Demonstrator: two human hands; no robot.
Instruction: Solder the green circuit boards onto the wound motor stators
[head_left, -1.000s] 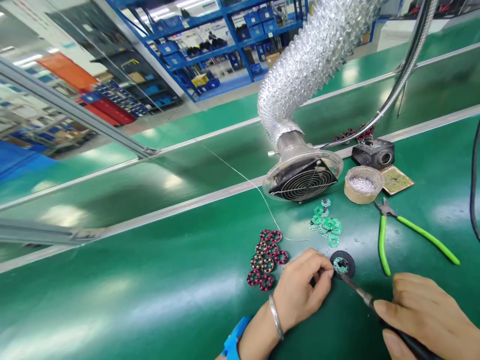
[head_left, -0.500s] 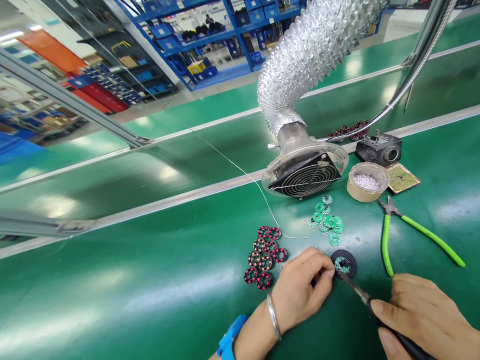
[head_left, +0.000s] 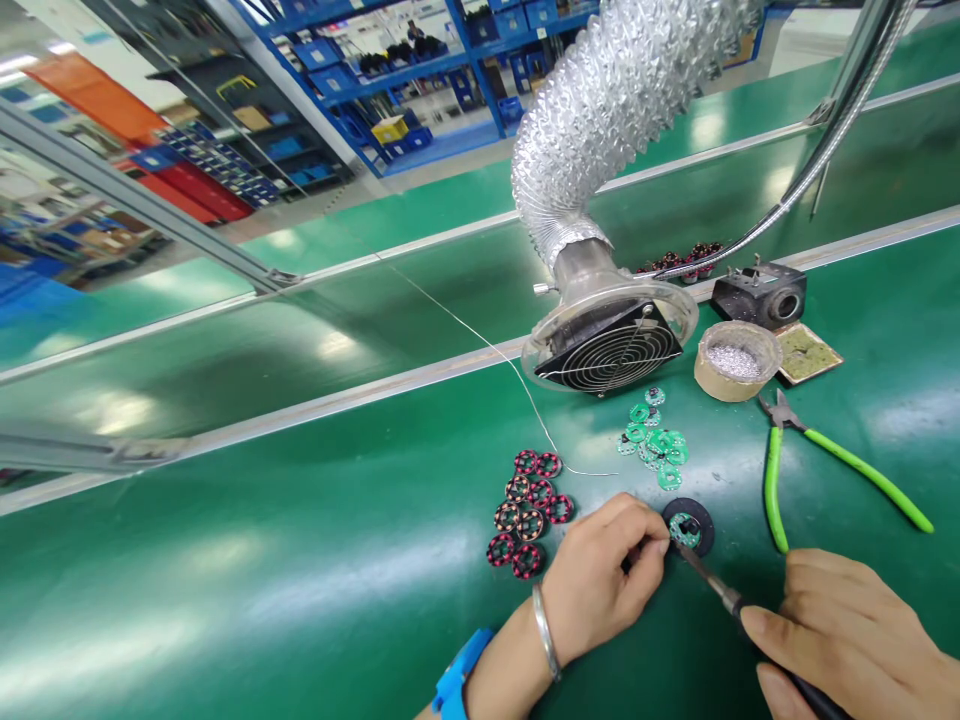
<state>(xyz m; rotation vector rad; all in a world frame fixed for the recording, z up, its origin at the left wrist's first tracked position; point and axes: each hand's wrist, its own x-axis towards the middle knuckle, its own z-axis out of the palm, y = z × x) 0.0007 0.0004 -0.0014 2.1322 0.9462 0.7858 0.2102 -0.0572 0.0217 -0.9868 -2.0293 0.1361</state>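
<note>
My right hand (head_left: pixel 851 620) is wrapped round the dark handle of a soldering iron (head_left: pixel 726 595), whose tip points up and left at the work. The tip meets the lower left edge of a small round green circuit board (head_left: pixel 684 528), seated inside a flat black ring (head_left: pixel 705 518) on the bench. Thumb and forefinger of my left hand (head_left: pixel 604 570) are pinched at that same edge; whatever they hold is too small to make out. Left of this hand lie several wound coil rings (head_left: pixel 529 523) in red, copper and black. Loose round green boards (head_left: pixel 660 445) lie beyond the black ring.
Green-handled cutters (head_left: pixel 776 465) lie open near my right hand. Behind them stand a round tub of solder bits (head_left: pixel 731 362), a sponge tray (head_left: pixel 808 352) and a black iron stand (head_left: pixel 761 295). A fume extractor hood (head_left: pixel 615 345) overhangs the bench; a thin solder wire (head_left: pixel 525 385) trails down.
Both hands and the soldering iron hold nearly the same place. The whole view has shifted very slightly.
</note>
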